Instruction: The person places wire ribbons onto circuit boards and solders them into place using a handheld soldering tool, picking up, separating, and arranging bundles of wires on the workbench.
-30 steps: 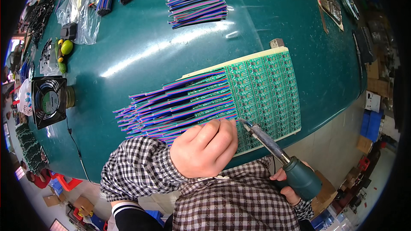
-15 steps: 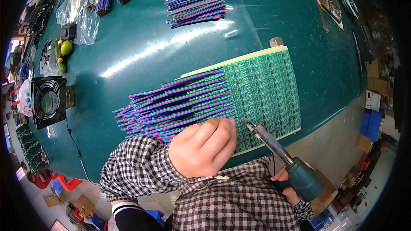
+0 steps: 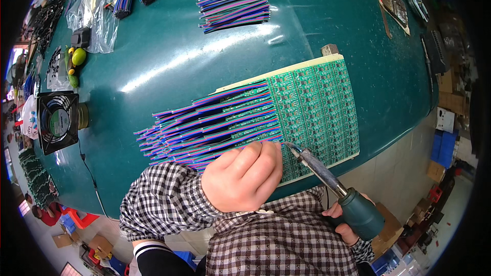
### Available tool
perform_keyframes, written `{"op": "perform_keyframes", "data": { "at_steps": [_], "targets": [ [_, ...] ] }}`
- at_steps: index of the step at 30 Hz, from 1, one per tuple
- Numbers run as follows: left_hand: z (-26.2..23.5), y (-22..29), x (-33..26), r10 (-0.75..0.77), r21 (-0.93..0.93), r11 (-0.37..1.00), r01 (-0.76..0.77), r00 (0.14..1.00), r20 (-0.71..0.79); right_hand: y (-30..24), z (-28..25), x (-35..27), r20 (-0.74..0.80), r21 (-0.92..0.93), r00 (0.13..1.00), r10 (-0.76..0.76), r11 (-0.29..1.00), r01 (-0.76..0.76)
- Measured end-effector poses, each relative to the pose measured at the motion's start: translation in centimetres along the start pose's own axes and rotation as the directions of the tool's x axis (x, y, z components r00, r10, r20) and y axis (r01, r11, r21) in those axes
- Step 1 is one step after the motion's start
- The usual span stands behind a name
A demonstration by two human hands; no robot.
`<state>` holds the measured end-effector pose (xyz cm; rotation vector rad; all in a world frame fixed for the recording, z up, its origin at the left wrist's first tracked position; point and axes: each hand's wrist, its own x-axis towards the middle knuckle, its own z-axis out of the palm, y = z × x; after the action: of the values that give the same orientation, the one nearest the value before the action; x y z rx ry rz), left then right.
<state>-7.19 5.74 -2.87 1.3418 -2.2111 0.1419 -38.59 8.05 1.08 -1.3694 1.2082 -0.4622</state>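
1. Soldering is underway: the left hand, fingers curled, pinches a ribbon wire onto the green circuit-board panel at lower centre of the frame.
2. The right hand, at lower right, is wrapped around the soldering iron; next its tip needs steadying on the pad.

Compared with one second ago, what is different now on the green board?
Almost nothing. The soldering iron tip shifted very slightly along the lower edge of the circuit board panel, next to the left hand. The right hand still grips the iron's handle, the left hand stays closed at the striped wires, and nothing was released.
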Motion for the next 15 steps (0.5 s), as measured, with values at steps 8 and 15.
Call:
{"op": "perform_keyframes", "data": {
  "at_steps": [8,15],
  "targets": [
    [0.1,0.2,-0.1,0.0,0.031,1.0,0.0,1.0,-0.002,-0.8,0.5,0.1,-0.056,0.007,0.998,0.013,1.0,-0.013],
    [0.1,0.4,-0.2,-0.002,0.049,0.999,0.001,1.0,0.01,-1.5,0.7,0.7,-0.049,-0.023,0.998,-0.03,0.999,0.029]
  ]
}}
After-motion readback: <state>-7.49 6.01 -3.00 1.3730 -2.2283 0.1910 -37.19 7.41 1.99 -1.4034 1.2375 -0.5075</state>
